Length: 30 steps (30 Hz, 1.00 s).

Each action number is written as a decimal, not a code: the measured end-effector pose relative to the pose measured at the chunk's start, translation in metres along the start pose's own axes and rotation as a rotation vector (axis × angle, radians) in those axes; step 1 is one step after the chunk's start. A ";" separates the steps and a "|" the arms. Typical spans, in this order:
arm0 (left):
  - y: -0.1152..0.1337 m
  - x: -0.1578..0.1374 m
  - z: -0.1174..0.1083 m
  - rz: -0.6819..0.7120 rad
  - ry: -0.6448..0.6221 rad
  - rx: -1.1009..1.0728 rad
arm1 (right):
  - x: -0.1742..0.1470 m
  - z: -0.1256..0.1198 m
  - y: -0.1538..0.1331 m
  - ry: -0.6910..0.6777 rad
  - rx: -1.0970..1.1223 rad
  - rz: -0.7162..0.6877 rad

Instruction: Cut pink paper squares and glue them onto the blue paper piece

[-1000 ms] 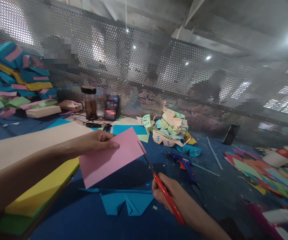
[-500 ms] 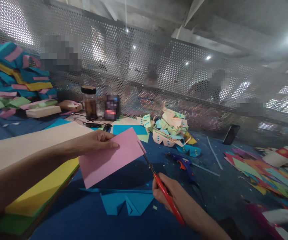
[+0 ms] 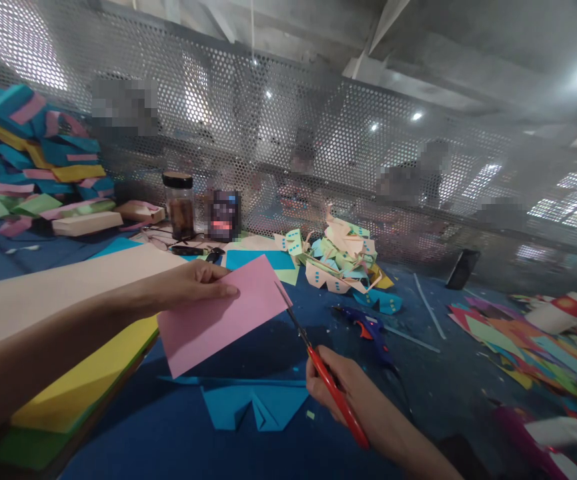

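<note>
A pink sheet of paper (image 3: 223,327) is pinched at its upper edge by my left hand (image 3: 201,283), thumb on top. My right hand (image 3: 345,383) grips the red handles of a pair of scissors (image 3: 333,387). The scissor blades lie at the sheet's right corner, close together, the upper one over the pink surface. Below the sheet, a folded blue paper piece (image 3: 255,403) with a notch in its lower edge lies on the dark blue table (image 3: 178,453), along with a thin blue strip.
A blue glue gun (image 3: 371,327) with a clear stick lies right of the sheet. Folded paper pieces (image 3: 343,253) are heaped behind it. Coloured sheets (image 3: 88,373) are stacked at left, and a jar (image 3: 181,207) stands near the perforated metal screen (image 3: 268,147).
</note>
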<state>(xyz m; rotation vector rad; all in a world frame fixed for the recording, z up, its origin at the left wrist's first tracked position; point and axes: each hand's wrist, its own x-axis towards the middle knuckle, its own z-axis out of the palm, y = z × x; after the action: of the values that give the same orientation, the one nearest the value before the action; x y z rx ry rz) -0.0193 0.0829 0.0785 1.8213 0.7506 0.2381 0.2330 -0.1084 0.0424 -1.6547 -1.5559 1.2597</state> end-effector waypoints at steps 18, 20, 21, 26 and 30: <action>-0.009 0.004 -0.003 0.014 0.012 0.027 | 0.000 0.001 0.001 0.000 0.015 -0.003; -0.007 0.003 -0.002 -0.007 0.005 0.032 | 0.000 0.001 0.001 0.004 0.020 -0.005; -0.006 0.002 -0.002 -0.016 0.009 0.035 | -0.001 0.001 0.000 0.005 0.016 -0.004; -0.006 0.002 -0.001 -0.003 0.006 0.014 | -0.002 0.000 -0.002 0.005 0.001 0.006; -0.004 0.002 0.000 -0.010 0.006 -0.003 | -0.001 0.000 -0.003 0.011 0.002 -0.001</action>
<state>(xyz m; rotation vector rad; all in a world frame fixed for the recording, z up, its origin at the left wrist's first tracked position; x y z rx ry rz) -0.0191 0.0855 0.0744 1.8139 0.7632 0.2378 0.2315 -0.1091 0.0448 -1.6572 -1.5483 1.2496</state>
